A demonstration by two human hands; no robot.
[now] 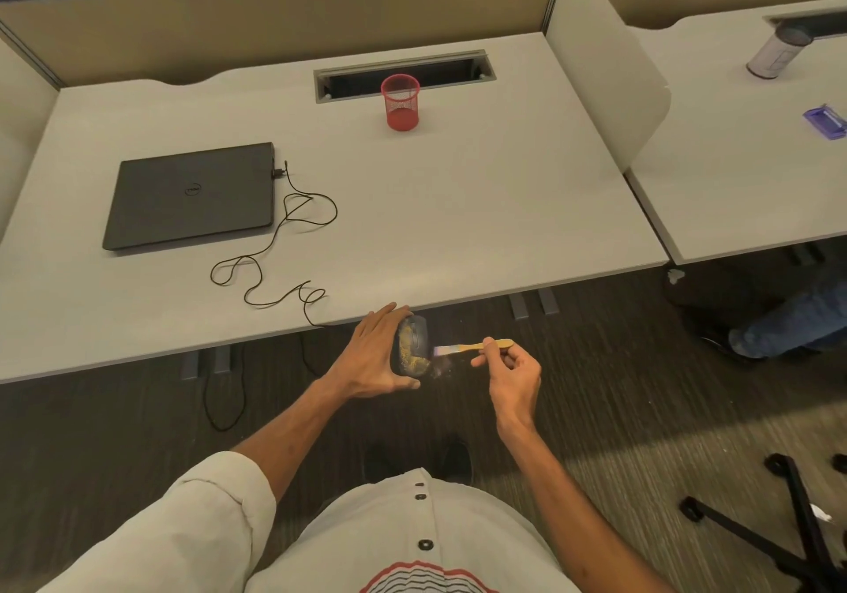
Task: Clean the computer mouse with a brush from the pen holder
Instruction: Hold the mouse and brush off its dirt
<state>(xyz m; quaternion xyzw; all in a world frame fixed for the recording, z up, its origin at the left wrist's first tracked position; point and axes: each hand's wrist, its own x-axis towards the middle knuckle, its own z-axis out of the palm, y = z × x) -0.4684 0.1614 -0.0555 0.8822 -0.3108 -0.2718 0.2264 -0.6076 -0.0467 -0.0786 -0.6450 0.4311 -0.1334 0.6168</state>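
Observation:
My left hand (376,358) grips a dark computer mouse (413,344) just off the desk's front edge, over the floor. Yellowish crumbs cover part of the mouse's surface. My right hand (508,374) pinches the wooden handle of a small brush (472,347), whose bristles touch the mouse's right side. A faint blur of dust hangs below the bristles. The red mesh pen holder (400,102) stands upright at the back of the desk, with nothing visible inside it.
A shut black laptop (192,196) lies on the left of the grey desk (458,207), and its thin cable (275,248) loops toward the front edge. A white divider (605,74) bounds the desk's right side. Black chair legs (779,528) stand at the lower right.

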